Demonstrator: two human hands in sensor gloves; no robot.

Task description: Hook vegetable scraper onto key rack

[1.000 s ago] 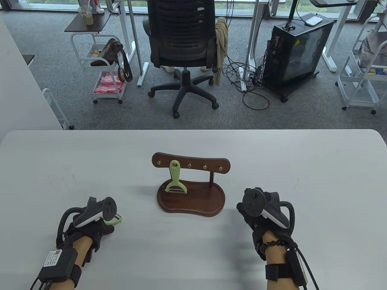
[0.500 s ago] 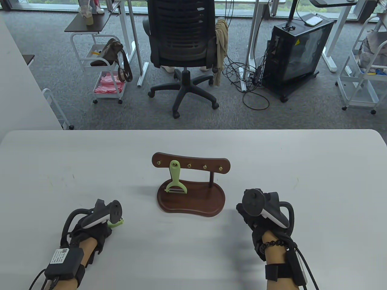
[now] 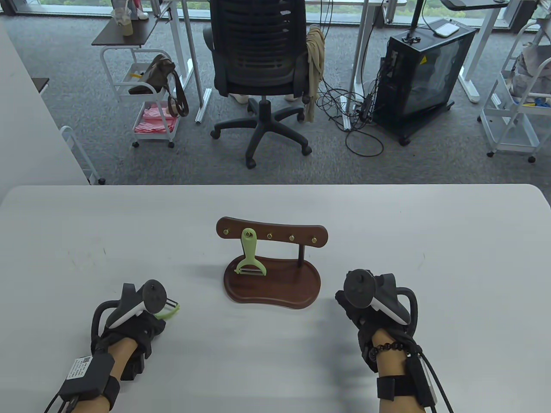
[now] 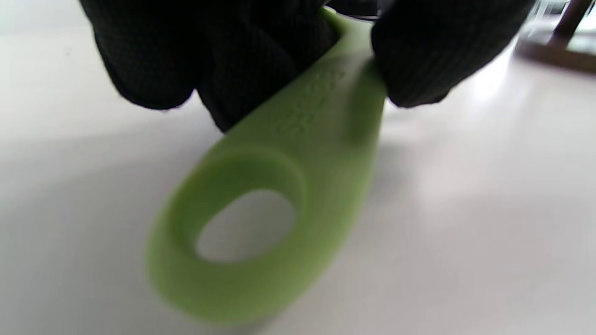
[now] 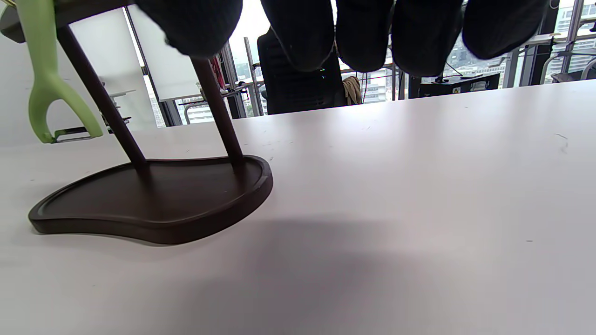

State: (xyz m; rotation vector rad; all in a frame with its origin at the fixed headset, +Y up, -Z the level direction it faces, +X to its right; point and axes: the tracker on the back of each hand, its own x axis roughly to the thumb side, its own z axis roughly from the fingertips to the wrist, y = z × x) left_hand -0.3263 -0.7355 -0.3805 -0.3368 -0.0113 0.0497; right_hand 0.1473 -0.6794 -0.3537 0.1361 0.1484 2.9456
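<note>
Table view is showing a white desk (image 3: 275, 206) with a dark wooden key rack (image 3: 272, 266) standing at its centre. A left hand (image 3: 129, 320) in a black glove is sitting near the desk's front left, well apart from the rack, and is gripping a green vegetable scraper (image 3: 168, 310). Only the scraper's blade end is peeking out past the hand, pointing right and a little away, toward the rack. In the left wrist view the fingers (image 4: 223, 60) are pinching the scraper's handle (image 4: 288, 153) from both sides, with the handle's long axis running out from them and its oval hanging hole at the free end, just above the desk.

A right hand (image 3: 370, 301) is resting near the rack's right side, nearer to the rack than the left. Its fingers (image 5: 358, 32) are hanging loosely spread and holding nothing.

On the rack's crossbar (image 3: 272, 233) a row of brass hooks is showing. A second green scraper (image 3: 249, 256) is already hanging from the second hook from the left, blade end down over the rack's tray-shaped base (image 3: 297, 292). Nothing else is showing in the base. The free hooks are lying up and to the right of the held scraper, so the hole probably needs turning to face them.
</note>
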